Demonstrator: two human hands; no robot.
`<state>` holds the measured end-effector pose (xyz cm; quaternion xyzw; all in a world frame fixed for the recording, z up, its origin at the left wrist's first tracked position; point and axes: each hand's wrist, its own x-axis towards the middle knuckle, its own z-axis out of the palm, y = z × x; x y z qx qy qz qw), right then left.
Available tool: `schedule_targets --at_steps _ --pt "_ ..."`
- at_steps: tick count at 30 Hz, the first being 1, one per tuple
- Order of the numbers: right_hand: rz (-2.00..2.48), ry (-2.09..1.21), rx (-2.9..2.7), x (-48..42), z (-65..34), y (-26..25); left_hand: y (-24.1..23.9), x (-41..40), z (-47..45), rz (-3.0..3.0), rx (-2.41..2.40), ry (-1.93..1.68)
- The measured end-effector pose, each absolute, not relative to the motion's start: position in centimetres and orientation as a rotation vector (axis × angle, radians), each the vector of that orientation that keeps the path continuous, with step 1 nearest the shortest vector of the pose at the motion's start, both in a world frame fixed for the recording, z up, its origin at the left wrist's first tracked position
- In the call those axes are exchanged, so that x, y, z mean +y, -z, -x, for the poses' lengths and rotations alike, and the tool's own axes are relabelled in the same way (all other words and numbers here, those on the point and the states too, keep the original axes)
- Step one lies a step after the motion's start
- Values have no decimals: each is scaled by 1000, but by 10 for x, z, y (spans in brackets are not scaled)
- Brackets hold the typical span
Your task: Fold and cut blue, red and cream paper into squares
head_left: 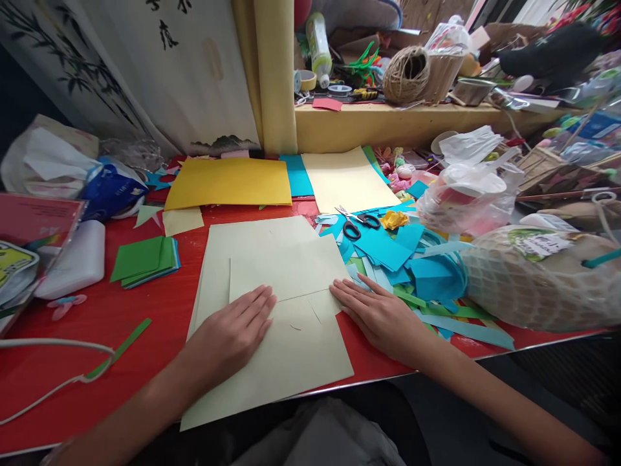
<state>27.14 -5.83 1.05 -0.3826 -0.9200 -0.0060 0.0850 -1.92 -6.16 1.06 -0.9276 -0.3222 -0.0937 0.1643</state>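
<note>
Pale green sheet (272, 310): flat on red surface (145, 310), long axis running away from viewer, slightly tilted | left hand (233, 333): open, flat, pressing folded flap | right hand (378, 314): open, flat at sheet's right edge.

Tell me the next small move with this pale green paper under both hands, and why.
Probably slide the left hand along the fold toward the right hand to press the crease. Both hands lie flat and open on the pale green paper, and the folded flap's edge runs between them.
</note>
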Motion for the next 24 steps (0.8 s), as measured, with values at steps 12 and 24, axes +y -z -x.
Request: schedule_targets --at_steps 12,24 --pt "1195 -110 -2676 -48 -273 -12 -10 -91 75 2380 -955 131" --pt "1076 86 -2561 -53 -269 0 -33 -69 61 2716 -1795 334"
